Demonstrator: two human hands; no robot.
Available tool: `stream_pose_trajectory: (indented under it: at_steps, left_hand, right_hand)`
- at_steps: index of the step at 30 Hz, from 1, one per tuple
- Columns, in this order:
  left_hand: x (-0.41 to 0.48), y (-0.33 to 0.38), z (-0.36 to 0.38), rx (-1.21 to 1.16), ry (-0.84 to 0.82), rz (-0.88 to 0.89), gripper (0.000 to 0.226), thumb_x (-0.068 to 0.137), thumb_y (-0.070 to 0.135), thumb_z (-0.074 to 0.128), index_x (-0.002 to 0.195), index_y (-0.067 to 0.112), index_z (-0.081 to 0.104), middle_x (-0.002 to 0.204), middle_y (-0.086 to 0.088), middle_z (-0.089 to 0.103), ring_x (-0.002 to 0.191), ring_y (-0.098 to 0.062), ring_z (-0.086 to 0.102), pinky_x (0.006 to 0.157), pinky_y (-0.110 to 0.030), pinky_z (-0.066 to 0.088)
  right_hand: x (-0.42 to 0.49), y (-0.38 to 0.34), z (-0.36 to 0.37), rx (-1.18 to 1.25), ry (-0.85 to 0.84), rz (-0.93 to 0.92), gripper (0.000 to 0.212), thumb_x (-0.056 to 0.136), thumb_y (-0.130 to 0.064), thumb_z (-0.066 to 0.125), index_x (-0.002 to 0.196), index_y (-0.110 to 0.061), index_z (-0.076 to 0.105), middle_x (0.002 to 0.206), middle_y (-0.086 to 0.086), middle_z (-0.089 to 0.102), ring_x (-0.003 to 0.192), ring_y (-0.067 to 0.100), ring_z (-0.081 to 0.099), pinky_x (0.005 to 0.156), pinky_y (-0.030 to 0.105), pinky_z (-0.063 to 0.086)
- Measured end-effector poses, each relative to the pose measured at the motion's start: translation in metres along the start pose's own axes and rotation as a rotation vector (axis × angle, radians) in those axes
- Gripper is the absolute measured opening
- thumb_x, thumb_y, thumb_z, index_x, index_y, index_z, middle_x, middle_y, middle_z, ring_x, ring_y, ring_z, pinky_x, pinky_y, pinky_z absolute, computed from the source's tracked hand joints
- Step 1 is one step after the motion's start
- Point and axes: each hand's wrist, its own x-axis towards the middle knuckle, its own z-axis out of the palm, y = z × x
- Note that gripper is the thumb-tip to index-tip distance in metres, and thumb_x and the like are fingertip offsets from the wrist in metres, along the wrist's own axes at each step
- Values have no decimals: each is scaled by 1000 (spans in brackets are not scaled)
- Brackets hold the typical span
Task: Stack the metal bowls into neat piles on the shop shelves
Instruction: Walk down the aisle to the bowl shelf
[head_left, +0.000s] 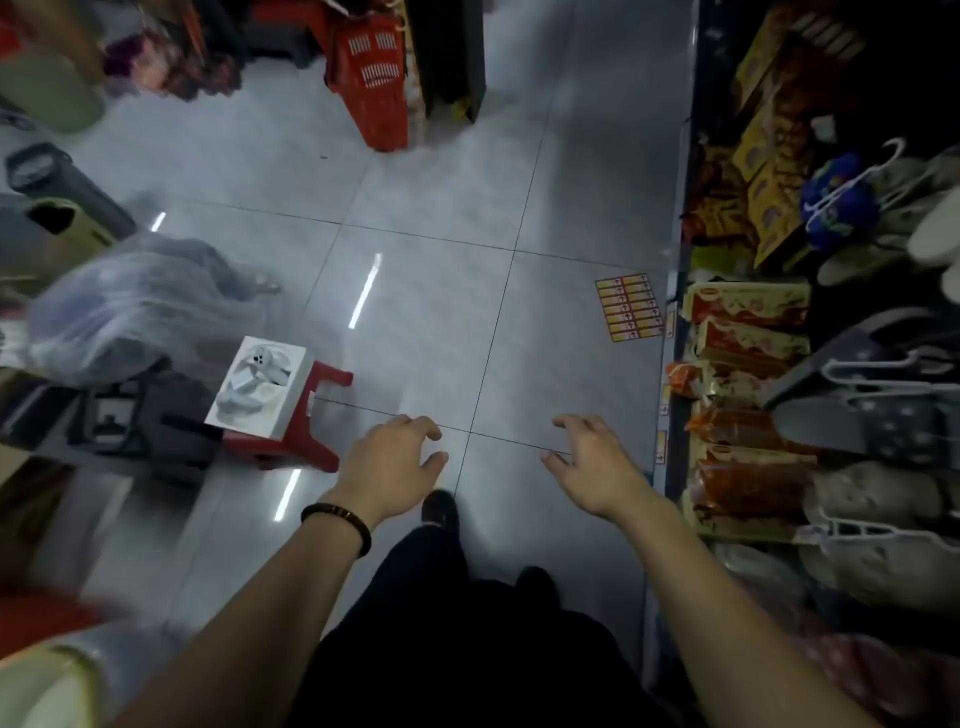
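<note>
Fingers (418, 423) loosely curled, grasping nothing, on left hand (389, 462) and right hand (595, 470); held apart over floor (441, 234). Stool (306, 415) with box (265, 384) near left hand. Shelves (670, 322) at right. Bowls: cannot tell where.

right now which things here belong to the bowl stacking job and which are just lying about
Job: left hand, right hand, both empty; no metal bowls in view.
Lying about: red stool, white box on it, red basket, sticker sheet, plastic-wrapped bundle, snack packets.
</note>
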Motion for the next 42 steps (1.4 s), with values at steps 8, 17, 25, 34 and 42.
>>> stream_pose_trajectory:
  at_steps: [8, 17, 25, 34, 42]
  left_hand:
    - [132, -21, -48, -65, -20, -8, 37, 101, 49, 59, 131, 29, 64, 125, 2, 64, 110, -22, 65, 96, -45, 58]
    - [290, -19, -130, -23, -80, 84, 37, 101, 52, 57, 131, 32, 64, 126, 3, 65, 111, -24, 64, 96, -44, 56]
    - [440, 2, -191, -21, -132, 75, 35, 101, 52, 57, 129, 31, 65, 123, 4, 65, 108, -21, 64, 94, -41, 57]
    - [639, 65, -290, 68, -105, 58, 38, 102, 54, 57, 132, 31, 64, 124, 2, 66, 106, -20, 64, 93, -41, 57]
    - [803, 77, -370, -9, -39, -20, 34, 101, 53, 58, 128, 33, 65, 121, 5, 66, 101, -19, 66, 90, -42, 58]
  right_hand:
    - [112, -26, -46, -86, -75, 49, 61, 101, -49, 57, 153, -21, 43, 151, 11, 43, 139, 33, 44, 116, 44, 40]
    - [235, -59, -146, -60, -8, 161, 59, 102, -47, 59, 151, -19, 44, 149, 13, 46, 136, 32, 48, 114, 45, 43]
    - [357, -58, -222, 51, 23, 228, 63, 100, -46, 63, 153, -19, 40, 148, 12, 49, 136, 32, 49, 111, 46, 45]
    - [552, -48, -350, -4, -34, 147, 60, 101, -47, 59, 151, -19, 43, 149, 12, 48, 136, 30, 47, 114, 41, 42]
    - [737, -82, -471, -66, -69, 89, 60, 102, -49, 56, 153, -22, 40, 150, 8, 44, 135, 26, 47, 112, 43, 44]
